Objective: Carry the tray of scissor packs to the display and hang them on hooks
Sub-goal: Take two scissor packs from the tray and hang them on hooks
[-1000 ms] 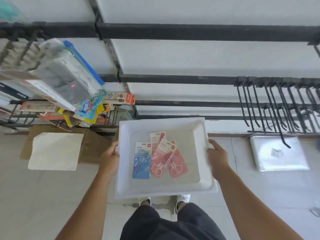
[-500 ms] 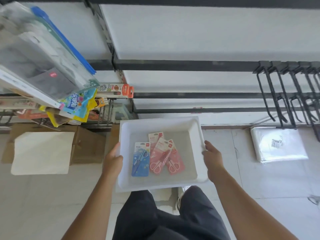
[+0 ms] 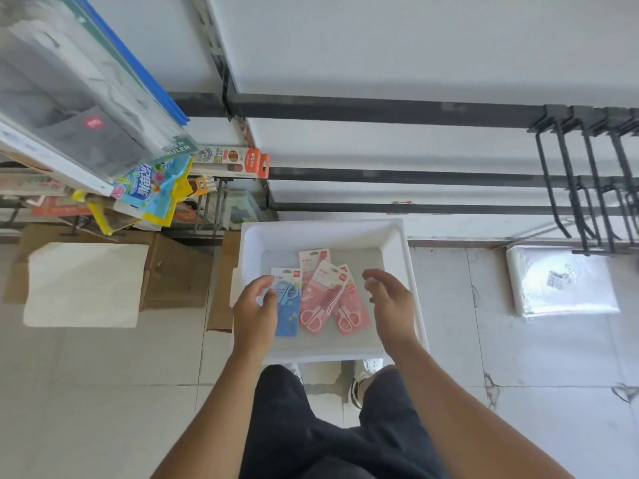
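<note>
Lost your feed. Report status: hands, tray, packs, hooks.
Left hand open, on blue pack. Right hand open, empty, above the tray. Pink packs lie loose in it. Empty hooks to the right, unobstructed.

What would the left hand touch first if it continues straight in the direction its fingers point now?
Most likely the blue scissor pack in the white tray. The left hand hovers open over the pack's left edge, fingers pointing forward and down at it. Depth is unclear, so contact cannot be confirmed.

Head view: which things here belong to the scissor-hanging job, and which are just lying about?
Job:
white plastic tray
blue scissor pack
pink scissor packs
empty black metal hooks

Lying about:
brown cardboard box
clear plastic-wrapped bundle
hanging ruler packs
</note>
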The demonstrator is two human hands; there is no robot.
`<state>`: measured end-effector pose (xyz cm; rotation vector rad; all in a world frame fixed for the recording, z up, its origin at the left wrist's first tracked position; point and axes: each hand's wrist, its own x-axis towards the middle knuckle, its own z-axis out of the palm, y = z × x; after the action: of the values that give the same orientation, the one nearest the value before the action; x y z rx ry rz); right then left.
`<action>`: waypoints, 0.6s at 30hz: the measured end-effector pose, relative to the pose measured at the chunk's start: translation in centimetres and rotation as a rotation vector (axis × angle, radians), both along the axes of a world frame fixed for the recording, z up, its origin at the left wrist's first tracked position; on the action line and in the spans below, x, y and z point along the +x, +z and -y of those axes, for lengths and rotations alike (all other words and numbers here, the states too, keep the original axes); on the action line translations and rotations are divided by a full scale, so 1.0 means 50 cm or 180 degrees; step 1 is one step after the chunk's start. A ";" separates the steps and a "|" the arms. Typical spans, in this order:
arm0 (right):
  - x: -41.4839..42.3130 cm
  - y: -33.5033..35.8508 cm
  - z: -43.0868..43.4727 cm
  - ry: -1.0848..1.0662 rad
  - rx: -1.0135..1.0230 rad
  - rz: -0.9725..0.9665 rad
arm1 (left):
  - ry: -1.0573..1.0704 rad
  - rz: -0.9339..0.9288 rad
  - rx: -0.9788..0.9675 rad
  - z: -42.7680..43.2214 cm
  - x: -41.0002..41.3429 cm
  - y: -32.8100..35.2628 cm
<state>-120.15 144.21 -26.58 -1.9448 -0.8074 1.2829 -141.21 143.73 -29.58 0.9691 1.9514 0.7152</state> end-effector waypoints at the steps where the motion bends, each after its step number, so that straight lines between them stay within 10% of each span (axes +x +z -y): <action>1: -0.008 -0.009 -0.001 0.0001 -0.0029 -0.0023 | -0.0010 0.0023 -0.0040 -0.002 0.003 -0.013; 18: -0.080 -0.208 -0.034 0.0131 -0.1000 0.0044 | -0.1157 -0.1543 -0.1402 -0.078 0.063 -0.220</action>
<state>-124.17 145.92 -37.00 -2.1920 -0.6876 1.4957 -138.05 147.62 -40.58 1.2402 2.1209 -0.1740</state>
